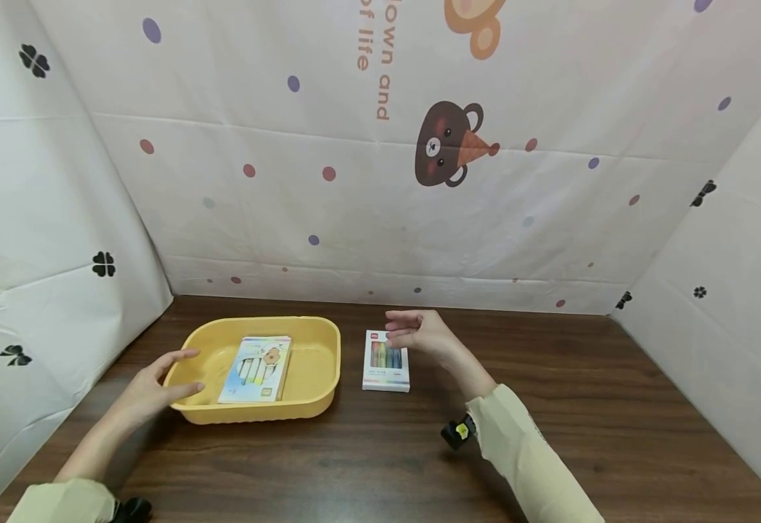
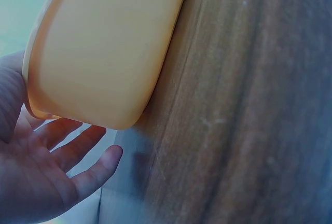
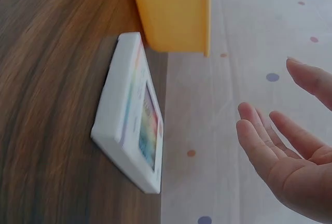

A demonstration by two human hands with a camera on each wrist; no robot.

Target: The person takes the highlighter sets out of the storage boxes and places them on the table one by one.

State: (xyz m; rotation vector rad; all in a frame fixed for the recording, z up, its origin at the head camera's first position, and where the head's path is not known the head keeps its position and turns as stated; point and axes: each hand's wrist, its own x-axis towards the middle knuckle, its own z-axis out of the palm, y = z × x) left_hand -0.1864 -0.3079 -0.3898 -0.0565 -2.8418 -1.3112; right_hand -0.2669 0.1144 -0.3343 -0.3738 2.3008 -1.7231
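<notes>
A yellow plastic basin [image 1: 318, 403] stands at the left of the table. My left hand [image 1: 148, 388] holds its left end, thumb over the rim, with the other fingers spread around the outside of the wall [image 2: 98, 53]. Inside the basin lies a flat box [image 1: 254, 372] with a pale blue picture cover. To the right, a white box with a window showing coloured sticks [image 1: 385, 374] lies flat on the table. My right hand [image 1: 422, 334] hovers over its upper right corner, fingers extended and nothing in them; the right wrist view shows a gap between fingers and box [image 3: 129, 110].
The dark wooden table [image 1: 354, 465] runs back to a white cloth [image 1: 380, 218] printed with dots and bears. Similar white cloth hangs on the left and right sides. Dark cameras sit at both wrists, below the beige sleeves [image 1: 524, 450].
</notes>
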